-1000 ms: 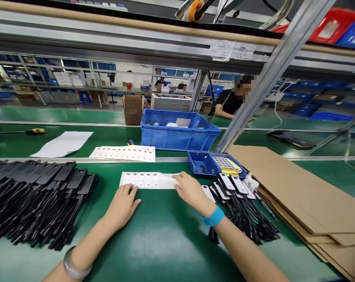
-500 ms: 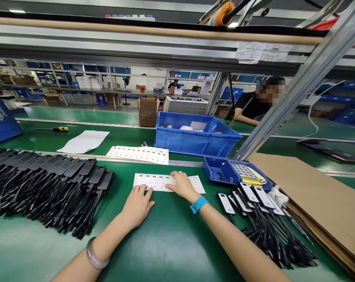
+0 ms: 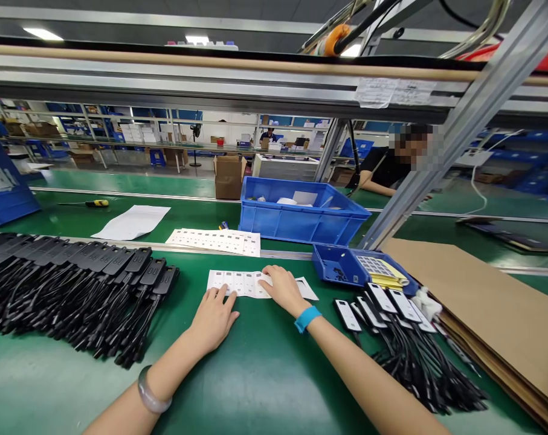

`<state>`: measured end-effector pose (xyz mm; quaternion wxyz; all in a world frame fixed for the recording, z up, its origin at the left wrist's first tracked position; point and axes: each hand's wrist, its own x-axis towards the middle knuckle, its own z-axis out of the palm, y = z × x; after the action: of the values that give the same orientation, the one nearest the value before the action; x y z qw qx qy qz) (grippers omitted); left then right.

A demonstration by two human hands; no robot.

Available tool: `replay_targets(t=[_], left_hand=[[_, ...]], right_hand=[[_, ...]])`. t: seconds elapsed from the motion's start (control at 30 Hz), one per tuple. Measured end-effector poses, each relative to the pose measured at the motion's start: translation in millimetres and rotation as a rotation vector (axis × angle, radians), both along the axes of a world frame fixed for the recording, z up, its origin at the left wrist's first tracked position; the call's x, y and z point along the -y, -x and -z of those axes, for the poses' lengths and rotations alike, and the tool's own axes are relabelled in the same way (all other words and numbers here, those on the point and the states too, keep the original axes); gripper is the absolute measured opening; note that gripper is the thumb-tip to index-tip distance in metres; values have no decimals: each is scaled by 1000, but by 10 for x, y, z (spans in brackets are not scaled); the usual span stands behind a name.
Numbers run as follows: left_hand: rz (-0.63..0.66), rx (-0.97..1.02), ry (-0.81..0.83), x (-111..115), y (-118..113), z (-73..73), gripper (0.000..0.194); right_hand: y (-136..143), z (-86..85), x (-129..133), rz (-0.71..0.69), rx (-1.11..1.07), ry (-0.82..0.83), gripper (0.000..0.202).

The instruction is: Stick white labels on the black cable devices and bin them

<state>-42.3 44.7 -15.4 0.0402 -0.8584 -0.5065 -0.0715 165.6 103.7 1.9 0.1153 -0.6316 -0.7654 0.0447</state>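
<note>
A white label sheet (image 3: 240, 284) with a row of printed panels lies on the green work surface in front of me. My left hand (image 3: 214, 315) rests with its fingers spread, fingertips on the sheet's lower edge. At the sheet's right part, my right hand (image 3: 283, 289) holds it between thumb and fingers, and the sheet bends there. A right end piece (image 3: 306, 289) with a dark gap shows beyond the hand. Its fingers partly hide the sheet. Black cabled devices with white label faces (image 3: 382, 299) lie to the right.
Black cabled devices (image 3: 119, 263) lie in rows at left. More label sheets (image 3: 210, 240) lie behind. A blue bin (image 3: 301, 211), a small blue tray (image 3: 335, 266) and cardboard (image 3: 477, 302) stand around the right side. A slanted metal post (image 3: 437, 160) rises there. A person sits beyond.
The sheet's right part is now bent up under my right hand, and a dark gap shows beside it. My left hand stays nearly in place. The camera view has tilted slightly upward.
</note>
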Motion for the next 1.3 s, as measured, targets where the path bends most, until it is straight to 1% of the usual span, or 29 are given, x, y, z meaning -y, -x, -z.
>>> replay_targets(t=[0.23,0.37,0.5,0.6,0.67,0.73,0.8,0.87,0.93,1.0,1.03,1.1,1.2,1.3], left_hand=[[0,12,-5,0,3,27,42],[-2,24,-8,-8,1,38,41],[1,19,-9,-9,5,29,40],[-17,12,-17,11,4,27,41],[-49,7,-26,26,1,22,43],[-99,-3,-37,22,11,-13,46],[-172,-19,-63,-7,60,-105,46],[-294,-38,-116,-44,169,-265,39],[-469,-53,-189,-60,332,-461,27],[-652,-61,-258,-45,515,-631,22],[-727,-61,-281,-32,601,-689,20],[-823,-54,-294,-10,740,-739,19],[-862,-26,-263,-8,843,-714,20],[-835,19,-243,-14,853,-717,23]], right_hand=[[2,28,16,-77,91,-69,19],[-54,78,26,-142,73,-79,18],[-89,114,38,-160,-68,-153,19],[-117,89,56,-138,-264,-248,17],[-159,50,89,-88,-418,-323,20],[-220,15,147,-23,-562,-392,28],[-287,3,231,40,-769,-429,31],[-338,26,340,100,-1053,-389,31],[-360,75,457,138,-1222,-304,33],[-347,127,556,149,-1249,-240,34],[-331,146,592,148,-1247,-219,35],[-288,162,636,129,-1232,-190,35],[-223,130,661,82,-1208,-177,33],[-174,69,691,33,-1207,-183,31]])
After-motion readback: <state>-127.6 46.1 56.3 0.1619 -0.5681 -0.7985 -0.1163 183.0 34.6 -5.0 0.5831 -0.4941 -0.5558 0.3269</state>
